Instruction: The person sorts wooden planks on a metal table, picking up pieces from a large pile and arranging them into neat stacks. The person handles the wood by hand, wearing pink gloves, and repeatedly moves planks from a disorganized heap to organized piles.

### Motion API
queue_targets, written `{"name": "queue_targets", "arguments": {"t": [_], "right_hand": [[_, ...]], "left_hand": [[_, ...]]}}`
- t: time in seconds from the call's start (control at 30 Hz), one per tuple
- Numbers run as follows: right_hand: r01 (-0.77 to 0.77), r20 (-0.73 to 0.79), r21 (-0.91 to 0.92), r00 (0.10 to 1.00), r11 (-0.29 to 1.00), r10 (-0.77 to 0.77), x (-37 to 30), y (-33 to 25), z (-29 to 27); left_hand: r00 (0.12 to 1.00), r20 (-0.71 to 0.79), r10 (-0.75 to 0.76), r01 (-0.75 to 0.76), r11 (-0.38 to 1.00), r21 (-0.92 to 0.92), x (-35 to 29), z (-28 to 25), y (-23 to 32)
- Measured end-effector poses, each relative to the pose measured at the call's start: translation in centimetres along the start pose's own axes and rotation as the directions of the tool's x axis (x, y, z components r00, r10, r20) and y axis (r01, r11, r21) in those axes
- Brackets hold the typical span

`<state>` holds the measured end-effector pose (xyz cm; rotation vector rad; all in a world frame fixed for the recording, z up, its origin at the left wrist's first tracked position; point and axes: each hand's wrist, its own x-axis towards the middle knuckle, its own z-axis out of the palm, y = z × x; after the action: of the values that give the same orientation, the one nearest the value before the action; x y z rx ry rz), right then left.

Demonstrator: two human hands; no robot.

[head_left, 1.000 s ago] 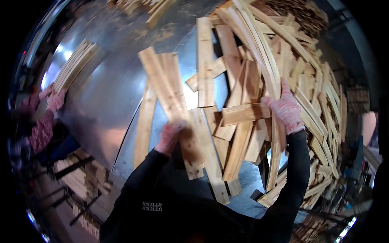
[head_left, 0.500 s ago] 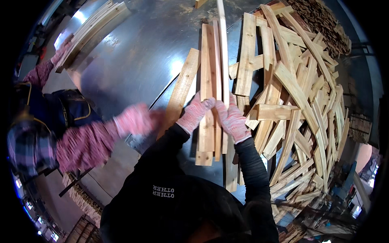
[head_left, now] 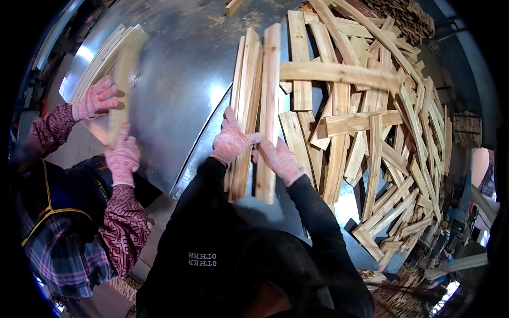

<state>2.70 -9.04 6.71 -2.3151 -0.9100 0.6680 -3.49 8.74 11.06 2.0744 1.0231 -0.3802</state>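
Observation:
My left hand [head_left: 232, 142], in a pink-and-white knit glove, grips several narrow wooden slats [head_left: 245, 106] standing side by side, its thumb stretched across them toward the right. Close beside them a single wooden board [head_left: 270, 90] is tilted slightly apart, with my right hand [head_left: 281, 163] closed around its lower part. The right hand wears the same kind of glove. Part of its fingers is hidden behind the board. Both hands are over the metal table [head_left: 180, 74].
A heap of loose wooden boards [head_left: 366, 122] covers the table's right side, one blurred board [head_left: 339, 74] across its top. At left, a co-worker's gloved hands [head_left: 123, 159] handle a blurred board [head_left: 123, 85] beside a stack of slats [head_left: 98, 69]. A small wood piece [head_left: 233, 6] lies at the far edge.
My hands have parted slightly, with one board separated from the slats. A board now lies across the heap at right. The loose board on my left is gone; the co-worker holds one by the stack.

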Motion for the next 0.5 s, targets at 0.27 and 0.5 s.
{"name": "queue_targets", "arguments": {"t": [0.27,0.5], "right_hand": [[-0.309,-0.509,-0.28,0.85,0.909,0.132,-4.9,3.4,-17.4],[-0.794,-0.718,-0.226,0.527,0.564,0.455,-7.5,14.2,-22.5]], "left_hand": [[0.952,-0.306,0.006,0.0,1.0,0.022,-1.8,-0.4,-3.6],[0.915,-0.403,-0.021,0.165,0.931,0.326,-0.1,-6.3,-7.7]]}}
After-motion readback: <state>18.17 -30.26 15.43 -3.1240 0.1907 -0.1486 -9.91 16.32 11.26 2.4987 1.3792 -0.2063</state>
